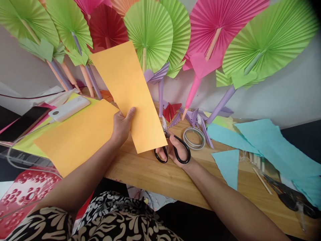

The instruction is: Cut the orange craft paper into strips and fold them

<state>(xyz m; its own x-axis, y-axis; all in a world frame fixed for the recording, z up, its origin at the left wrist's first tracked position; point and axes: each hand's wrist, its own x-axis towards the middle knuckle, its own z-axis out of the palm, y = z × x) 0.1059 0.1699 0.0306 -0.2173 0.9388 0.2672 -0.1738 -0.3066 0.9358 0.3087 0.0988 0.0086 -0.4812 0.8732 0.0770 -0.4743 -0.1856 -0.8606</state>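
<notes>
My left hand (122,125) pinches a long strip of orange paper (130,90) by its left edge and holds it up, tilted, above the wooden table (160,174). My right hand (175,150) has its fingers through the black handles of scissors (173,154), whose blades disappear behind the lower end of the strip. A larger orange sheet (75,137) lies flat on the table to the left, under my left forearm.
Paper fans in green, pink and red (150,33) lean against the wall behind. A roll of tape (194,138), teal paper pieces (263,147), wooden sticks (262,180) and another black tool lie right. A white power bank (69,108) and a phone sit left.
</notes>
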